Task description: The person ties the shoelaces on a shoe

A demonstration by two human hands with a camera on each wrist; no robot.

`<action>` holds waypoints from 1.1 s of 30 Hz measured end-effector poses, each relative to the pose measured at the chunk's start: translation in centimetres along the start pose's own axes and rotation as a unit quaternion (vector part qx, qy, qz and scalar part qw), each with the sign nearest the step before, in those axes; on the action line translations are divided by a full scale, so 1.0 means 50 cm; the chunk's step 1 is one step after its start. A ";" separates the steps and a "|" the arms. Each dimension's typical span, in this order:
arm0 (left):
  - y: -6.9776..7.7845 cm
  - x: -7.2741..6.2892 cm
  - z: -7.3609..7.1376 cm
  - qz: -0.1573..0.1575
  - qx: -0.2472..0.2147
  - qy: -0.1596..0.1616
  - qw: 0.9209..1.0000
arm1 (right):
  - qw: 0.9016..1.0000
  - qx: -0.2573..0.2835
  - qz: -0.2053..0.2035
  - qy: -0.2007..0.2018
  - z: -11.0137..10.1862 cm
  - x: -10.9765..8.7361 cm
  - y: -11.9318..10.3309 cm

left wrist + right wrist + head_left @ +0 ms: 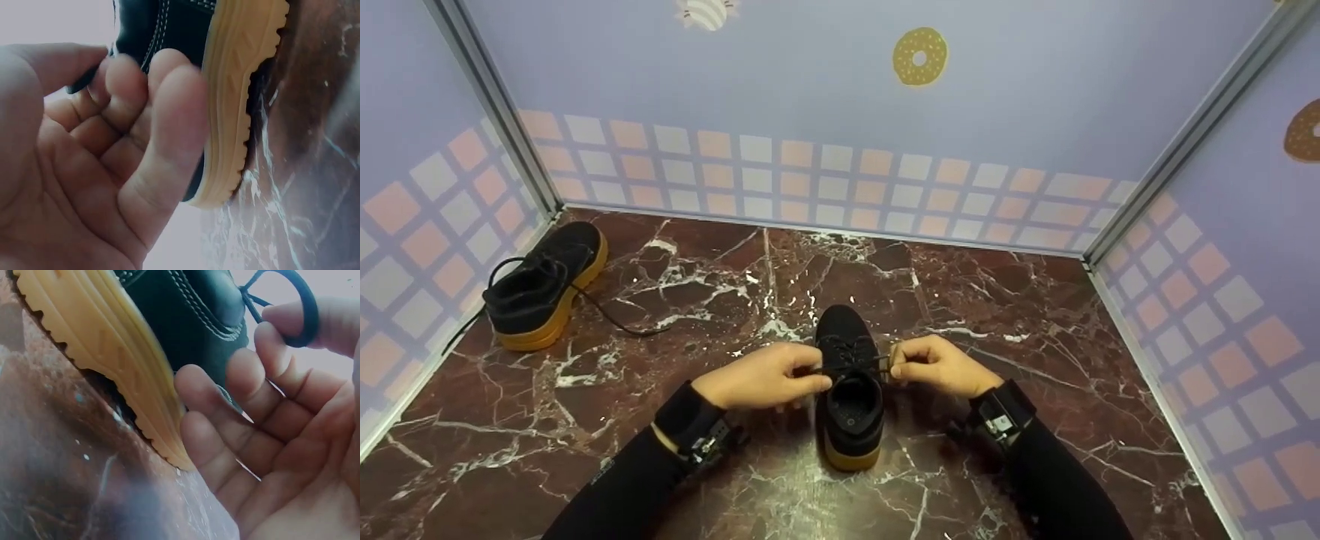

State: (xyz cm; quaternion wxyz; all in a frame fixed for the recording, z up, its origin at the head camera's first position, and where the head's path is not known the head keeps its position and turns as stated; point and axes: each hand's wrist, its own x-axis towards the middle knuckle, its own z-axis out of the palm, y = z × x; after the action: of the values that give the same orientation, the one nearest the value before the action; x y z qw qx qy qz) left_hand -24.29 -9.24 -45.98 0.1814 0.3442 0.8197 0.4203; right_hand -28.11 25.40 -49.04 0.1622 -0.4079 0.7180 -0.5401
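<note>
A black shoe (pixel 844 328) with a yellow-brown sole stands upright on the floor, its toe pointing away from me. From its left side my left hand (pixel 769 375) pinches a dark shoelace (pixel 81 82) between thumb and forefinger. On the other side, my right hand (pixel 941 366) pinches a looped shoelace (pixel 309 309) by the fingertips. Short stretches of lace run from both hands to the top of the shoe's lacing. The remaining fingers of each hand are bent beside the shoe's upper, close to the ridged sole (pixel 107 349).
A second black shoe (pixel 574 247) stands at the left wall, its loose lace (pixel 615 321) trailing over the floor. The dark red marble floor (pixel 1035 345) is bounded by lilac panels (pixel 810 90) at the back and both sides.
</note>
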 end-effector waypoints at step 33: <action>-0.005 -0.030 -0.054 -0.008 -0.023 -0.013 1.000 | 0.998 -0.032 -0.001 0.055 -0.036 -0.020 -0.036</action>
State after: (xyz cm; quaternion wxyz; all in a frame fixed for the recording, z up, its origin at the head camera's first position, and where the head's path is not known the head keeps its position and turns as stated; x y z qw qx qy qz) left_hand -24.93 -11.95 -44.62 0.2037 0.3388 0.8100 0.4331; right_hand -27.97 27.14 -46.97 0.1091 -0.3829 0.7423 -0.5389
